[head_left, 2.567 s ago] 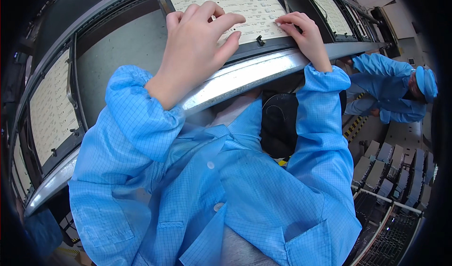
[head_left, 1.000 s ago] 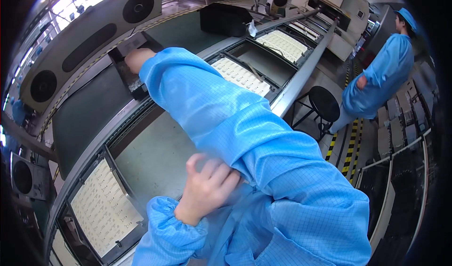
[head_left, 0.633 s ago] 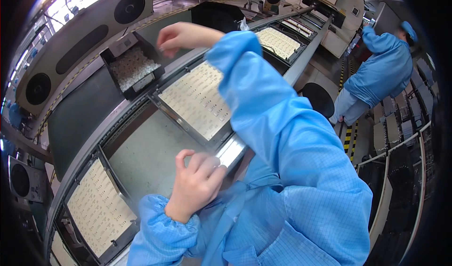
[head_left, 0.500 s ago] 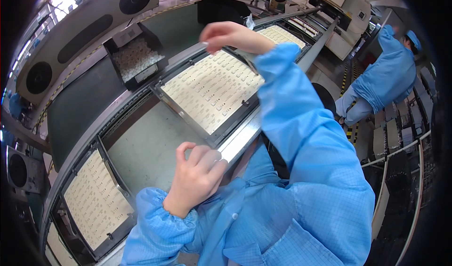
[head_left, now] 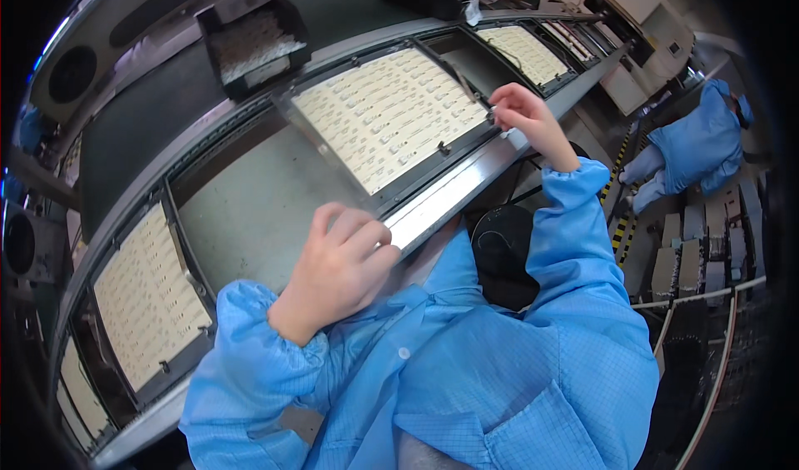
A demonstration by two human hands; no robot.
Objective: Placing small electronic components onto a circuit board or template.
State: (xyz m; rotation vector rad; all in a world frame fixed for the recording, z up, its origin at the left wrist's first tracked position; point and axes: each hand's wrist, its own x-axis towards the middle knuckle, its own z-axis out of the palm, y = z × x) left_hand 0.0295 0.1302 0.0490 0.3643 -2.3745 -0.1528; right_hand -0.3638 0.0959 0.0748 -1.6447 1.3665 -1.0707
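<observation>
My left hand (head_left: 337, 266) is at the near metal rail (head_left: 433, 208), its fingers curled inward; whatever lies under them is hidden. My right hand (head_left: 537, 124) is by the right near corner of a framed board panel (head_left: 387, 116), thumb and fingertips drawn together beside a dark clip. Something small and whitish shows below those fingertips, too small to name. The panel is cream-coloured, with rows of printed marks and several small pale parts on it, inside a dark frame. Another dark clip (head_left: 444, 148) sits on the frame's near edge.
Beyond the line, a black bin (head_left: 254, 45) of small whitish parts stands on a dark green belt (head_left: 154, 124). More framed panels lie along the line, one to the left (head_left: 150, 295) and one to the right (head_left: 524, 54). At far right a person in blue (head_left: 703, 141) stands beside racks.
My right hand has come back from over the panel's far edge to its right near corner. My left hand remains by the rail. The second person's raised arm is lower.
</observation>
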